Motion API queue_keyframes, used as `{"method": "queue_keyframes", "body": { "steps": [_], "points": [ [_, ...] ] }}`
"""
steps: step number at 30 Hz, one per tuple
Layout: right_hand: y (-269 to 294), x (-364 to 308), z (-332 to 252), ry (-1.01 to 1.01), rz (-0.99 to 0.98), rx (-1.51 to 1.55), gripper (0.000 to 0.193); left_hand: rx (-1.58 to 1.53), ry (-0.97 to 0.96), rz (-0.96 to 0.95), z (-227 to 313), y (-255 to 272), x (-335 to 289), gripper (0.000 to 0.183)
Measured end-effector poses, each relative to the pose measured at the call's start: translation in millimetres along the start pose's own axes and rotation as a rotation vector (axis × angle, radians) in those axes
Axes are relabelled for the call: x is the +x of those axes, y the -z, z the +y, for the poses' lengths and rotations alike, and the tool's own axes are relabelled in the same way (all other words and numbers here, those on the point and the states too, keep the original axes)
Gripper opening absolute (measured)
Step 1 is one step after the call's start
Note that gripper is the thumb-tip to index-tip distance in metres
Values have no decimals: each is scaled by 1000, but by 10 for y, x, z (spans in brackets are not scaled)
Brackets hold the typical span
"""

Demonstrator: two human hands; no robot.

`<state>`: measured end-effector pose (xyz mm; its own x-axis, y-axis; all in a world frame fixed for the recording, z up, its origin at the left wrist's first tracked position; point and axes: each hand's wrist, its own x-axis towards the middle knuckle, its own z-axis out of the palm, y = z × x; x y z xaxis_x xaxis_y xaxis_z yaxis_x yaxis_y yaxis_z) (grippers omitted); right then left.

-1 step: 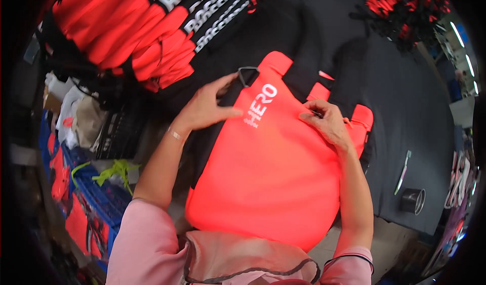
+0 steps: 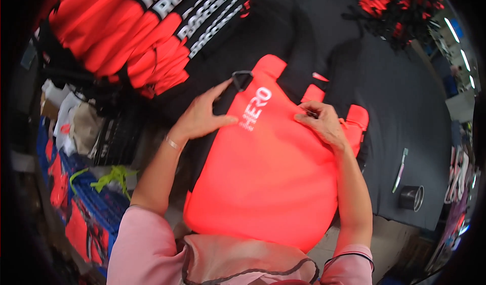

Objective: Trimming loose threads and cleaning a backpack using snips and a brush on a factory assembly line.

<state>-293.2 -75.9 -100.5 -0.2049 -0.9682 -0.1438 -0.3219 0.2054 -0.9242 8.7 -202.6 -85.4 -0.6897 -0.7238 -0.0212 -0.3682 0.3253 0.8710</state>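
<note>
A bright red padded fabric piece (image 2: 268,178) with black edging and white lettering lies across the table edge in front of me, its lower end reaching toward my body. My left hand (image 2: 200,115) is at its left edge, thumb and fingers spread apart, the thumb resting by the lettering. Just beyond those fingertips is a dark triangular ring (image 2: 242,80) at the piece's upper left. On the upper right, my right hand (image 2: 322,125) is closed in a pinch over the red fabric. Something small and dark shows between its fingers, too small to name.
Stacked red and black pieces with white lettering (image 2: 116,32) rise at the far left. More red and black items (image 2: 400,6) are heaped at the far right. A toothbrush (image 2: 400,171) and a dark round cup (image 2: 411,198) sit on the black-covered table (image 2: 400,108). A blue crate (image 2: 96,201) stands at left.
The whole view has shifted slightly, so most things appear a little farther left. Both hands keep nearly the same place and pose on the red piece.
</note>
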Motion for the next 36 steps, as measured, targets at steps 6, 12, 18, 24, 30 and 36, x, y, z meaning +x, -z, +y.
{"method": "queue_keyframes", "body": {
  "steps": [6,12,18,24,30,36],
  "points": [
    [205,493,-144,-7,255,47,24,195,-143,133,-133,-177,-131,89],
    [405,1154,-153,-152,498,-122,37,172,-192,146,-125,-226,-41,89],
    [393,1436,31,-297,568,189,33,177,-165,127,-66,-232,0,90],
    [304,1182,-202,-138,525,649,18,176,-177,154,-80,-230,-32,89],
    [343,984,-227,-21,591,723,22,159,-179,156,-56,-253,1,89],
    [663,852,-196,71,928,-366,32,174,-185,172,-87,-250,9,90]
  ]
}}
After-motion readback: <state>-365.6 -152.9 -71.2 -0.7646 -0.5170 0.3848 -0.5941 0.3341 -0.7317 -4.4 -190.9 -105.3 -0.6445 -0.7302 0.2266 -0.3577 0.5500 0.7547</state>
